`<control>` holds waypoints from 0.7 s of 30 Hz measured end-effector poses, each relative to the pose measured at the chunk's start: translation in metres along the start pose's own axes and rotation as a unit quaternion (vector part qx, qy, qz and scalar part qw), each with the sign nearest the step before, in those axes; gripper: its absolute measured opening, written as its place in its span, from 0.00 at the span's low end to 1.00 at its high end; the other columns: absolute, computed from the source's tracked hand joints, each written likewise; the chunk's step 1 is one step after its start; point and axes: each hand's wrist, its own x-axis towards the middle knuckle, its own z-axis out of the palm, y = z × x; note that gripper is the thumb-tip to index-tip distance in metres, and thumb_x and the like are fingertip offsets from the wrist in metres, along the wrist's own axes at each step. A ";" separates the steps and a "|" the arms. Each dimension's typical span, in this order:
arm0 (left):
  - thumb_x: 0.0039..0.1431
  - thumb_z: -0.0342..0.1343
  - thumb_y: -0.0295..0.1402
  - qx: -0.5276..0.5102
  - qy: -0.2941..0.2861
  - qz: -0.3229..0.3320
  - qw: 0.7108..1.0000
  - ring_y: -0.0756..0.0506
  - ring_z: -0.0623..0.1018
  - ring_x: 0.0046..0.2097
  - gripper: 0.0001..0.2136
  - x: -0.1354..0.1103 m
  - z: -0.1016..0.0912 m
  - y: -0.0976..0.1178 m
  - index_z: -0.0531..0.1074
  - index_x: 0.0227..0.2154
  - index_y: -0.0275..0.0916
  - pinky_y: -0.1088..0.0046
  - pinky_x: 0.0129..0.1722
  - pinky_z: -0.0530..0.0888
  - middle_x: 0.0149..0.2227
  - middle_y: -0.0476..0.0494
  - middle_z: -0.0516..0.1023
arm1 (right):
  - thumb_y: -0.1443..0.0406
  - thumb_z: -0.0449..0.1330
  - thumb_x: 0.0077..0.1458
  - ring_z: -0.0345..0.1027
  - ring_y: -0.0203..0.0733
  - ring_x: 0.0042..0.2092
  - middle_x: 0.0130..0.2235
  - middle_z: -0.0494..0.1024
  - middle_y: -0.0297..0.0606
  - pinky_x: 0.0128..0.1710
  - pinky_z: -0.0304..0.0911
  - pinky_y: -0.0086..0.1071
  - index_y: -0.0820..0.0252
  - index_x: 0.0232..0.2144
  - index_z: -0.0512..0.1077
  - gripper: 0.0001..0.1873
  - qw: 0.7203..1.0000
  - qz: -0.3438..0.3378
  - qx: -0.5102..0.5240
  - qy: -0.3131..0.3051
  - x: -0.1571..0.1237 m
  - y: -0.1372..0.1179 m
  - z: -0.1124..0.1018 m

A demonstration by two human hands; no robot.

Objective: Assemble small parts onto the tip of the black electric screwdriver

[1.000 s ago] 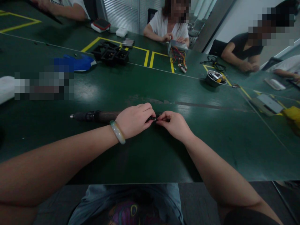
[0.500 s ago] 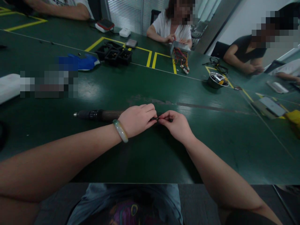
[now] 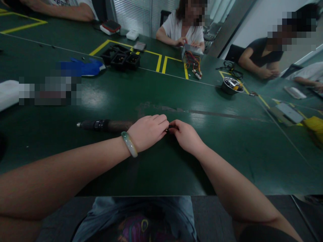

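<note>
The two hands are brought close together in the middle of the bench (image 3: 164, 171), with only a small gap left between their fingertips. A small dark piece (image 3: 168, 128) is pinched there, by the left hand (image 3: 148, 132) on one side and by the right hand (image 3: 188, 136) on the other; most of it is hidden by fingers. A long dark tool (image 3: 118, 126) is laid flat on the bench, stretched from side to side. Its shiny tip is pointed left, away from both hands, and its right end is covered by the left hand, so that hand is the nearer one. The right hand is set past it, almost in line with the tool. Whether the small piece is joined to the tool cannot be told. Farther off, past the hands, a blue glove (image 3: 89, 67) and some black trays (image 3: 120, 61) are seen to the left, and a metal bowl (image 3: 230, 89) to the right.
</note>
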 end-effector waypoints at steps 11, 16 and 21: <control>0.58 0.57 0.35 -0.231 -0.117 0.255 0.932 0.50 0.74 0.33 0.03 -0.015 -0.002 0.008 0.72 0.33 0.44 0.72 0.31 0.67 0.31 0.50 0.75 | 0.67 0.56 0.58 0.70 0.36 0.32 0.31 0.79 0.34 0.33 0.59 0.29 0.57 0.41 0.76 0.10 0.994 0.099 0.019 0.036 0.012 0.030 -0.021; 0.56 0.59 0.37 -0.267 -0.165 0.191 0.930 0.50 0.73 0.32 0.05 -0.013 0.003 0.002 0.70 0.32 0.42 0.74 0.31 0.67 0.31 0.52 0.74 | 0.65 0.57 0.57 0.66 0.36 0.28 0.32 0.79 0.38 0.32 0.57 0.32 0.59 0.42 0.76 0.12 0.975 0.205 -0.022 0.077 -0.007 0.093 -0.078; 0.57 0.58 0.38 -0.271 -0.165 0.188 0.930 0.50 0.73 0.31 0.06 -0.012 0.005 0.003 0.70 0.31 0.42 0.73 0.30 0.66 0.30 0.52 0.73 | 0.60 0.59 0.57 0.67 0.38 0.31 0.40 0.79 0.51 0.33 0.56 0.36 0.58 0.46 0.77 0.16 0.918 0.366 -0.073 0.132 -0.084 0.162 -0.150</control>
